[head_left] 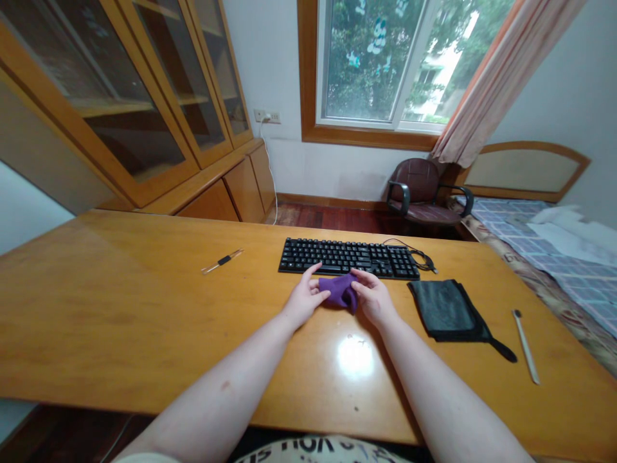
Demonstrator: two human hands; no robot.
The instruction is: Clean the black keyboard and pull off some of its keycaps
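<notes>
A small purple cloth (340,290), crumpled or folded, is held between my two hands just in front of a black keyboard (337,255). My left hand (307,297) pinches its left end, thumb on top and the index finger stretched toward the keyboard's front edge. At the cloth's right end, my right hand (373,297) grips it between thumb and fingers. The keyboard lies flat with its cable (424,260) coiled at its right end.
Right of my hands lie a black mesh pouch (446,312) with a strap and a toothbrush (526,347). A thin clear stick-like item with a black band (224,260) lies left on the wooden desk (144,308). Beyond are a chair (419,190) and a bed (554,238).
</notes>
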